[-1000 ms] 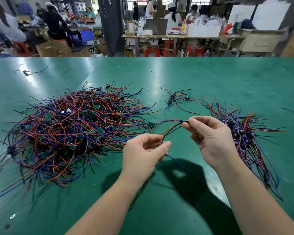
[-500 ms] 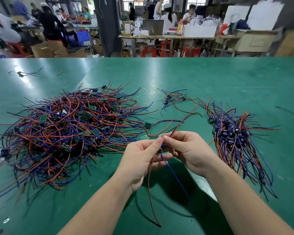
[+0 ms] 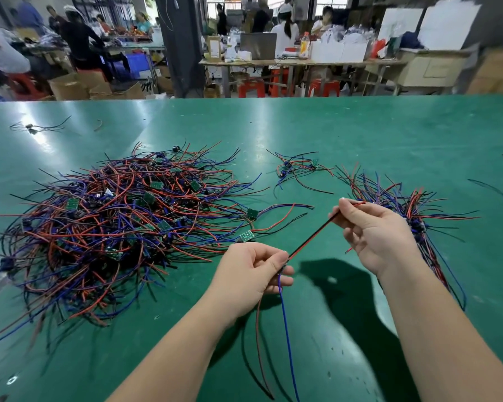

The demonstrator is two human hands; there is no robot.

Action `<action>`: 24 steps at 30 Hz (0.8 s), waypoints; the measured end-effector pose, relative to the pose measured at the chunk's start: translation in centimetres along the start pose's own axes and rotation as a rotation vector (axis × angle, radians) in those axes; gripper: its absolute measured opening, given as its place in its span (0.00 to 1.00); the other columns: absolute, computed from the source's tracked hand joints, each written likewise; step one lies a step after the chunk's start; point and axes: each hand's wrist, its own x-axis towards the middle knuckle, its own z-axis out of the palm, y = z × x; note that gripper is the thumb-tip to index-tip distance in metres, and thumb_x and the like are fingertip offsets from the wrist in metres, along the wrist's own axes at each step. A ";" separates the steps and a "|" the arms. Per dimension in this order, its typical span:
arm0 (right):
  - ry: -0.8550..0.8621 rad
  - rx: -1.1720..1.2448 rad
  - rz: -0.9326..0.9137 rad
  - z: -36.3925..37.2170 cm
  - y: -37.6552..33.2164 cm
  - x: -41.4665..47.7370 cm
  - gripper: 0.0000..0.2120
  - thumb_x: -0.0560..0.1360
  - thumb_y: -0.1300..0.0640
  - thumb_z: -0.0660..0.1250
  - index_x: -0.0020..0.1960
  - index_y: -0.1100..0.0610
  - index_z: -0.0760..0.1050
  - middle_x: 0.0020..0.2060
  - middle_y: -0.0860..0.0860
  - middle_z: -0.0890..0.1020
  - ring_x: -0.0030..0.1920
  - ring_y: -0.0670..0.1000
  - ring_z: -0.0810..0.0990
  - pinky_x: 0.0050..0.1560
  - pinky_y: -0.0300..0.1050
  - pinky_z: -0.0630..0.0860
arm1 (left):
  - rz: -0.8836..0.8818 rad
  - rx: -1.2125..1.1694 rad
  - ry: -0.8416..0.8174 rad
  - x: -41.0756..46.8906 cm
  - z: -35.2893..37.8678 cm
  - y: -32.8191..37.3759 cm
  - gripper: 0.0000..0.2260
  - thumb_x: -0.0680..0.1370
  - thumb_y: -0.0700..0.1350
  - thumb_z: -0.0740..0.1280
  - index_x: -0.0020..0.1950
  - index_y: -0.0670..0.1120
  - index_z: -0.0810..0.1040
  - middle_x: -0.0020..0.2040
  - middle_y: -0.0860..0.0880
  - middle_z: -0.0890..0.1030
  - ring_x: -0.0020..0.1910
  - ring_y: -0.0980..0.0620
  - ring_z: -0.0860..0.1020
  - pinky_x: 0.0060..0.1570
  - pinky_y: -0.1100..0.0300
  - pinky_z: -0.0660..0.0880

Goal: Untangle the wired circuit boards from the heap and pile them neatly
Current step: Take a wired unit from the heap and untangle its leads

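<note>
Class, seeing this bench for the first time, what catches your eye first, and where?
A tangled heap of red and blue wired circuit boards sprawls on the green table, left. The left hand and right hand pinch a red-and-black wire pair stretched between them; a neater pile lies at right.

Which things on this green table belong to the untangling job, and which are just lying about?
Job: tangled heap; neat pile; held wired board, pinched by left hand and right hand.
Lying about: stray wired part, far left; loose wire scrap beside it.

hands (image 3: 253,271) (image 3: 381,236): 2 | heap (image 3: 114,221): 1 | pile (image 3: 413,219): 1 | small cluster (image 3: 296,166): 1 | held board (image 3: 311,238): 1
</note>
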 end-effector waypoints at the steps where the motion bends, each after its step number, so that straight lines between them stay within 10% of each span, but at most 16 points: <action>1: -0.005 0.026 -0.007 0.0 0.0 0.0 0.04 0.66 0.60 0.72 0.37 0.57 0.77 0.30 0.51 0.84 0.32 0.48 0.84 0.23 0.32 0.71 | 0.014 0.023 -0.001 0.0 0.0 0.0 0.05 0.79 0.41 0.65 0.44 0.43 0.79 0.35 0.49 0.84 0.34 0.54 0.83 0.32 0.65 0.78; 15: -0.118 0.095 0.111 0.0 -0.2 0.1 0.24 0.82 0.44 0.53 0.43 0.61 0.77 0.29 0.54 0.83 0.32 0.50 0.84 0.26 0.34 0.76 | 0.453 0.733 0.046 0.1 -1.7 -0.7 0.04 0.79 0.44 0.65 0.51 0.51 0.79 0.49 0.55 0.82 0.51 0.57 0.77 0.53 0.63 0.70; 24: -0.335 -0.296 0.226 1.9 2.1 -1.2 0.09 0.81 0.58 0.58 0.51 0.62 0.74 0.34 0.58 0.79 0.27 0.52 0.81 0.26 0.39 0.76 | -0.082 -0.856 0.060 0.4 -2.5 1.8 0.12 0.67 0.51 0.66 0.41 0.44 0.80 0.31 0.50 0.80 0.29 0.57 0.79 0.32 0.65 0.78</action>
